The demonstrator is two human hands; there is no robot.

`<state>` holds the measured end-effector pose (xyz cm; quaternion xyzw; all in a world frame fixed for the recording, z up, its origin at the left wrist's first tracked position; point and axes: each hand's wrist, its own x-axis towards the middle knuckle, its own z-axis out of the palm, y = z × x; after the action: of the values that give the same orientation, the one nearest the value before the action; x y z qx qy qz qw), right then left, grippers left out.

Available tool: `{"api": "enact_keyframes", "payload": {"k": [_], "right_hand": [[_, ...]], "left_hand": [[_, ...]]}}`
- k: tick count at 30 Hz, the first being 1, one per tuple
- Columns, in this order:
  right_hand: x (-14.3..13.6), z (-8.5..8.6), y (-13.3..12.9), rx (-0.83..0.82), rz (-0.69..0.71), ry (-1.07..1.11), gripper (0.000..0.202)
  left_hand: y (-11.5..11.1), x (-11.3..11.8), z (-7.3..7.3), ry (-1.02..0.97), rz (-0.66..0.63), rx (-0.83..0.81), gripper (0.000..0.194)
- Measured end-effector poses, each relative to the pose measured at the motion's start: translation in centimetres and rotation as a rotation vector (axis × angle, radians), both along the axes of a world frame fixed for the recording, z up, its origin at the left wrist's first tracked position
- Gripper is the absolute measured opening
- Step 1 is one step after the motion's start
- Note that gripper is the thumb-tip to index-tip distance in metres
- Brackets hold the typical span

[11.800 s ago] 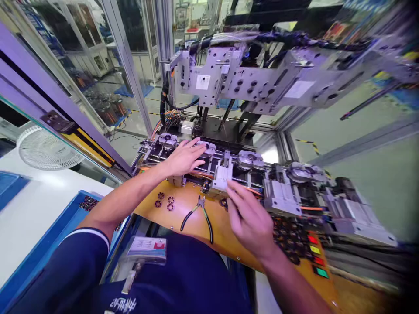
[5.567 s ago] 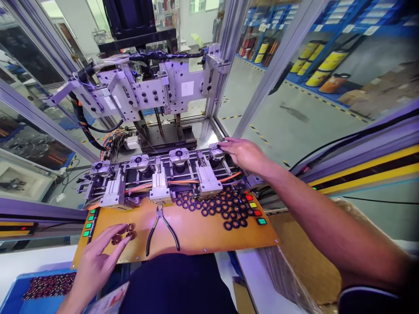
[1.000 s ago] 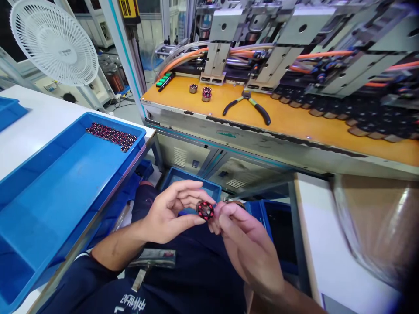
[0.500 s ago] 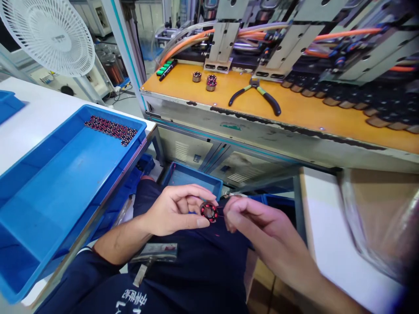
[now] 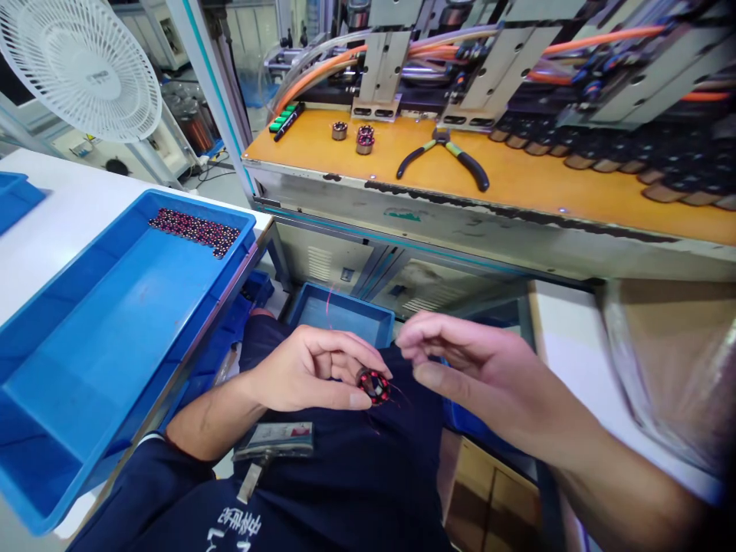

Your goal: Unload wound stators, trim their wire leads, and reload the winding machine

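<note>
My left hand (image 5: 322,372) pinches a small wound motor stator (image 5: 375,386) between thumb and fingers, in front of my lap. The stator is a dark ring with red coils, tilted so its open middle shows. Thin wire ends (image 5: 399,395) stick out from its right side. My right hand (image 5: 460,356) is just right of the stator and apart from it, with its thumb away from its lightly bent fingers and nothing visible between them. A reddish strand of wire (image 5: 329,301) shows against the low blue bin (image 5: 368,316) beyond my left hand.
A large blue tray (image 5: 109,330) with rows of stators (image 5: 192,231) stands at left. On the orange bench lie pliers (image 5: 442,157), a few stators (image 5: 364,142), a marker (image 5: 287,123) and rows of dark-topped parts (image 5: 603,157). A white fan (image 5: 95,77) stands behind.
My right hand has moved away from the stator's wires and its fingers have parted. The stator has tilted and dropped slightly in my left hand. The view has shifted a little.
</note>
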<state>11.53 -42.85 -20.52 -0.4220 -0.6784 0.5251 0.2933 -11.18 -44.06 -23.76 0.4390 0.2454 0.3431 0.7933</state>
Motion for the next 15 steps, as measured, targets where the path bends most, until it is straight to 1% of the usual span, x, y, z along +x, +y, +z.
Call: {"api": "enact_keyframes", "payload": {"k": [1,3,4,5,7,10,12,15], "right_hand": [[-0.3,0.3,0.3,0.042,0.048,0.005,0.023],[-1.1,1.0,0.9,0.105,0.161,0.018,0.016],[-1.5,1.2,1.2,0.124,0.2,0.022,0.013],[-1.9,1.4,1.3,0.14,0.216,0.022,0.015],[-2.4,1.5,1.3,0.168,0.163,0.004,0.02],[-2.4,1.4,0.5,0.179,0.015,-0.062,0.023],[-2.2,1.3,-0.2,0.112,-0.038,-0.085,0.027],[-1.8,1.4,-1.0,-0.09,-0.034,-0.064,0.029]], "left_hand": [[-0.1,0.1,0.1,-0.007,-0.019,-0.013,0.032],[-0.2,0.3,0.1,-0.014,-0.049,-0.028,0.032],[-0.3,0.4,0.0,-0.013,-0.06,-0.032,0.032],[-0.3,0.4,-0.1,-0.014,-0.063,-0.035,0.033],[-0.4,0.3,-0.3,-0.019,-0.037,-0.035,0.033],[-0.5,0.0,-0.6,-0.042,0.046,-0.031,0.035],[-0.5,-0.1,-0.6,-0.057,0.098,-0.014,0.037],[-0.5,0.0,-0.6,-0.05,0.153,0.084,0.036]]}}
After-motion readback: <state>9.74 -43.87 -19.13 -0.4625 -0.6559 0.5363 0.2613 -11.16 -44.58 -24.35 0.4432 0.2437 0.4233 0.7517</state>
